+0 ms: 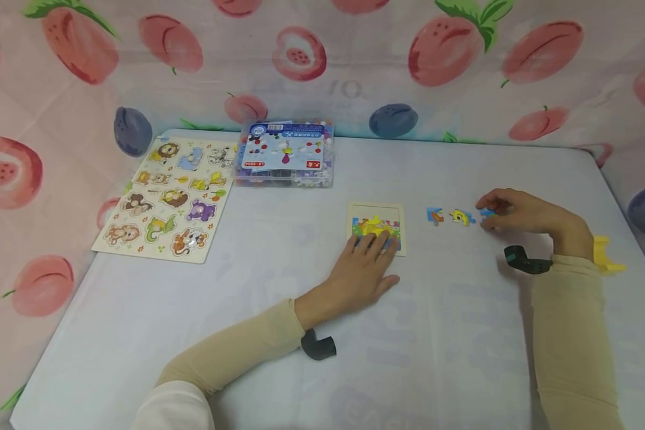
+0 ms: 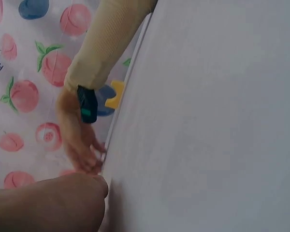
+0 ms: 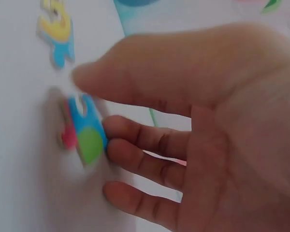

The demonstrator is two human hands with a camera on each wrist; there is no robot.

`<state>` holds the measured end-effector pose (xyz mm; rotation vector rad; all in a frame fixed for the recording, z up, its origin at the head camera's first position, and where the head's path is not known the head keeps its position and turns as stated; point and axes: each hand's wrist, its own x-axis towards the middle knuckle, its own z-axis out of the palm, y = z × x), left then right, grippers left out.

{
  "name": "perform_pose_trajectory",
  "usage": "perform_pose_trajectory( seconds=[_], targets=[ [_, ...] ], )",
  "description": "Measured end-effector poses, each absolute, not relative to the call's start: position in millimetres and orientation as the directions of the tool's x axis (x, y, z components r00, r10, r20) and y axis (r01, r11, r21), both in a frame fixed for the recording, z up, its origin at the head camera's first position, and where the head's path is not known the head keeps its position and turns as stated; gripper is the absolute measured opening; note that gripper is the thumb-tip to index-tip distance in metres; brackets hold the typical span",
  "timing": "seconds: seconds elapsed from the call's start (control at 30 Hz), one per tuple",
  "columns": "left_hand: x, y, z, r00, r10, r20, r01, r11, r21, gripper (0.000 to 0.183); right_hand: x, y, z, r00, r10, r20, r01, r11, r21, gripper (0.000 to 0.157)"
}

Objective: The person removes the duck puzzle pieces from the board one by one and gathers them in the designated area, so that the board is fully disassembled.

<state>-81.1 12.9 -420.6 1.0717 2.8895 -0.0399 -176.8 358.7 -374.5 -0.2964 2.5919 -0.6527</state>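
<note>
My left hand (image 1: 362, 272) lies flat with spread fingers over the lower part of a small wooden puzzle board (image 1: 376, 208), whose picture shows yellow, green and blue. In the left wrist view only a near part of that hand appears. My right hand (image 1: 524, 212) is at a blue, green and pink jigsaw piece (image 3: 89, 137); its fingertips are at the piece's edge, and the thumb shows a small gap from it. To its left are a yellow and blue piece (image 1: 462, 217) and a blue and brown piece (image 1: 435, 215).
A large animal puzzle board (image 1: 156, 233) lies at the left. Beside it, at the back, a clear plastic box (image 1: 285, 179) has a printed sheet on top. A yellow plastic part (image 1: 602, 254) stands beyond my right wrist, near the table's right edge.
</note>
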Motion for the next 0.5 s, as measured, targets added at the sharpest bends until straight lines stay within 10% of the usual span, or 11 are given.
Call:
perform_pose_trajectory(
  seconds=[0.5],
  targets=[
    [-77, 14, -423, -0.754, 0.655, -0.043, 0.656, 0.754, -0.017, 0.067, -183, 243, -376, -0.801, -0.596, -0.064, -0.411, 0.624, -0.665, 0.028]
  ],
)
